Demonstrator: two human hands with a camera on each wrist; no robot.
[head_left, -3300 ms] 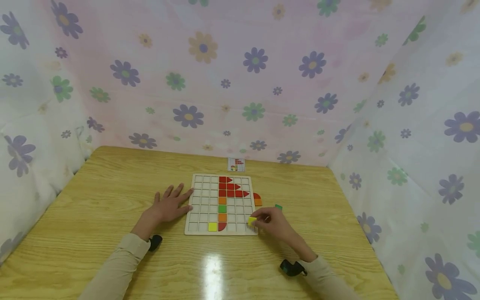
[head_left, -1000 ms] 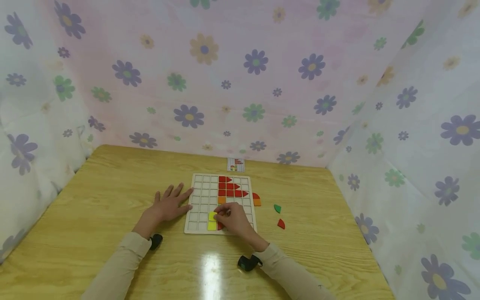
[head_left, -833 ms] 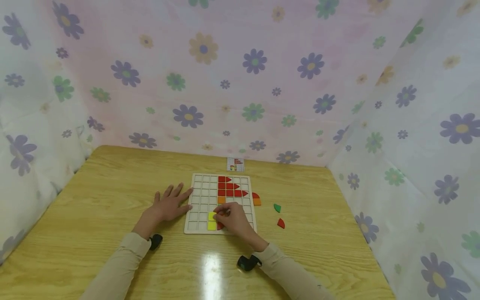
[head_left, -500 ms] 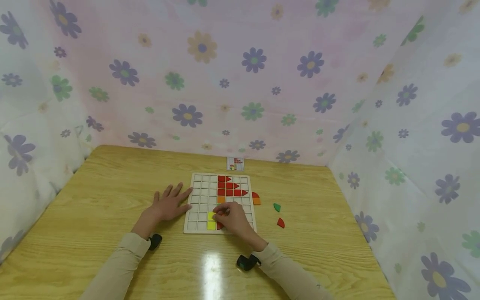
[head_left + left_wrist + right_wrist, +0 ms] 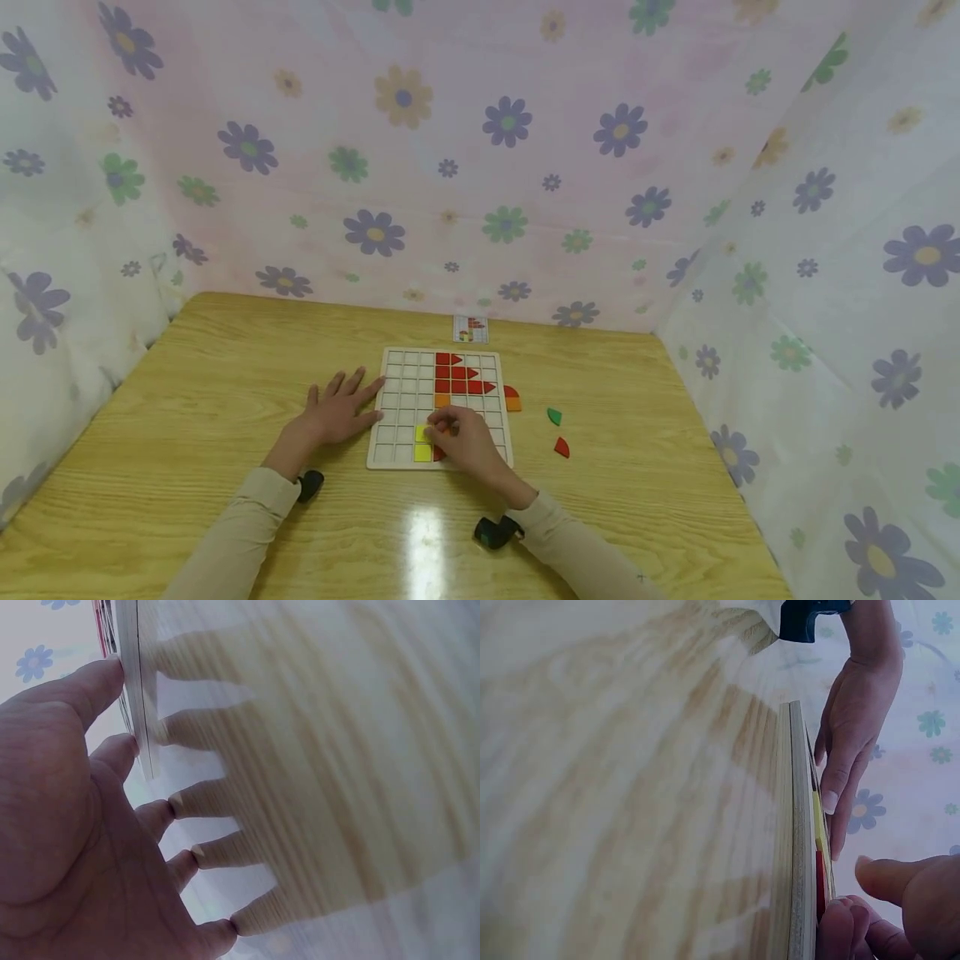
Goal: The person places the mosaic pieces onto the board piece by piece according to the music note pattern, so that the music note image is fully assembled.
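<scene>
A white grid board (image 5: 401,392) lies on the wooden table (image 5: 225,383). It holds red tiles (image 5: 457,373) at the top, an orange tile (image 5: 442,401) below them, and two stacked yellow tiles low down. My right hand (image 5: 463,433) hovers over the board's lower middle and pinches the upper yellow tile (image 5: 422,432) at its cell, above the other yellow tile (image 5: 422,452) and a red quarter piece (image 5: 440,455). My left hand (image 5: 341,410) lies flat on the table, fingertips against the board's left edge (image 5: 135,690). The right wrist view shows the board edge-on (image 5: 799,825).
Loose pieces lie right of the board: a red and orange pair (image 5: 513,398), a green piece (image 5: 554,416) and a red piece (image 5: 562,447). A small pattern card (image 5: 470,329) leans against the flowered cloth wall at the back. Cloth walls enclose the table on three sides.
My right hand carried the yellow tile from the board's right edge to the cell above the other yellow tile. Over the last second it has barely moved. The left hand stayed put.
</scene>
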